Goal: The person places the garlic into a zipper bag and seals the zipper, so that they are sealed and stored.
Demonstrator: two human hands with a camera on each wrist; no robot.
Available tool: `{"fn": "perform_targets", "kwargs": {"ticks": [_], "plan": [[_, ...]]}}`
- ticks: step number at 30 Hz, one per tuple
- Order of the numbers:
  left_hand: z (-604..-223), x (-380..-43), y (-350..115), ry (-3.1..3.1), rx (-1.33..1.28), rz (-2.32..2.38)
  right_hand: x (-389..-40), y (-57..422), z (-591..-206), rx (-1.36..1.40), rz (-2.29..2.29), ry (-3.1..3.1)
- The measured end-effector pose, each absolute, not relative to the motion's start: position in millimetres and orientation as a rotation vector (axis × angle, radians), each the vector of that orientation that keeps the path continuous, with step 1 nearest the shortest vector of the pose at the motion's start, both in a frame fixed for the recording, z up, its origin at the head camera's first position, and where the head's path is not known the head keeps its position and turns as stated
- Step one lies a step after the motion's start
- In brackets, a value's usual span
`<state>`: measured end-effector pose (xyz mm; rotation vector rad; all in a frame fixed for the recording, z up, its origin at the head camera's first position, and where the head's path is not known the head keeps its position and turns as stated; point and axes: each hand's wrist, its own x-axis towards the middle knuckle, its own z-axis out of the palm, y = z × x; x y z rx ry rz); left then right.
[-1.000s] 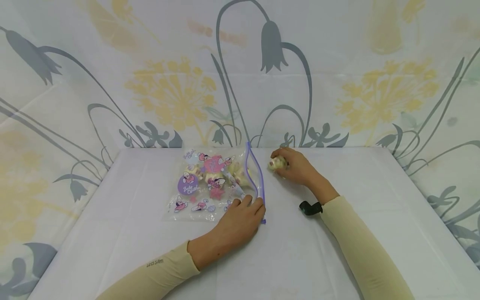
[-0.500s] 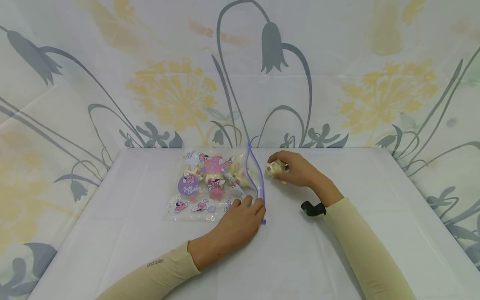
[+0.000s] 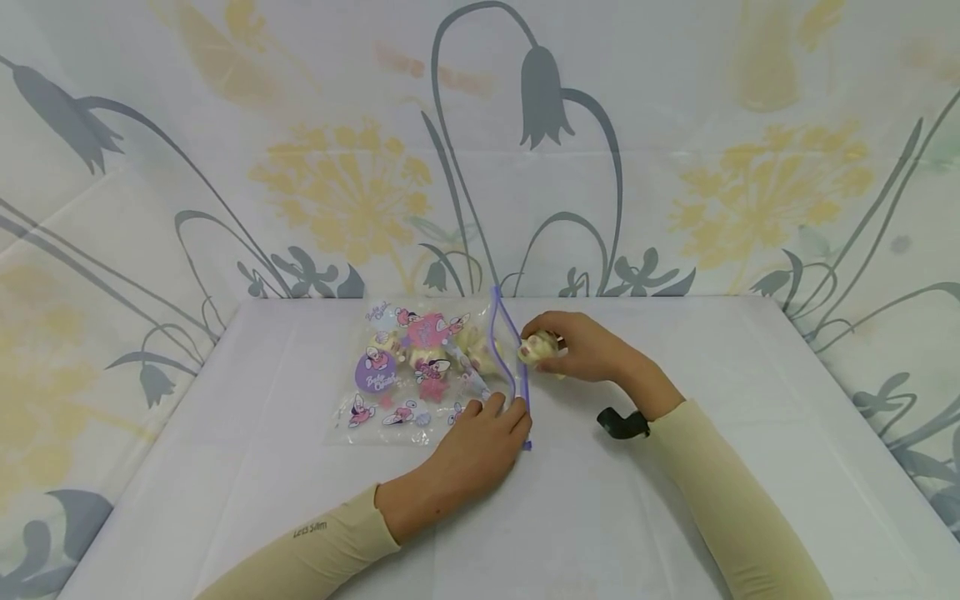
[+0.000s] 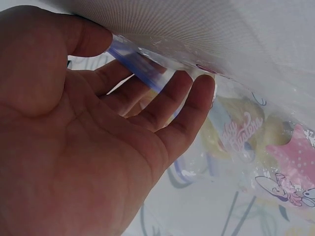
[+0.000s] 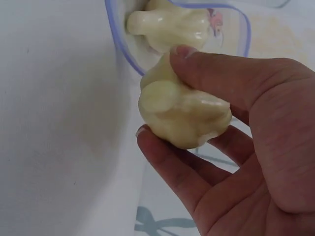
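Observation:
A clear zip bag (image 3: 397, 408) with pink and purple cartoon prints lies flat, its purple-edged mouth facing right and parted. Several pale yellow figurines (image 3: 427, 357) show through the plastic. At the near corner of the mouth, my left hand (image 3: 476, 450) holds the bag's edge; in the left wrist view the thumb meets the purple strip (image 4: 135, 66) and the fingers curve against the plastic. My right hand (image 3: 588, 346) grips another glossy pale yellow figurine (image 5: 182, 110) between thumb and fingers. In the head view this figurine overlaps the purple edge of the bag's mouth.
Everything lies on a white-covered table (image 3: 300, 483). Behind it rises a white curtain (image 3: 660, 167) printed with grey and yellow flowers. A small black device (image 3: 624, 423) sits at the right wrist.
My right hand has moved left and slightly nearer with the figurine, from beside the bag to its mouth. The left hand and the bag have stayed in place.

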<state>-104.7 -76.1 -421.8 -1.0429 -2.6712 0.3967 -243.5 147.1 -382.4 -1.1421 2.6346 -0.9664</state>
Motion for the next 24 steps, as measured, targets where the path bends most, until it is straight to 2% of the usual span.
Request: {"fn": "perform_targets", "kwargs": {"ticks": [24], "plan": [[-425,-106,-77,-2.605,-1.054,0.429,-233,124,-388,-1.209,-0.872,2.701]]}}
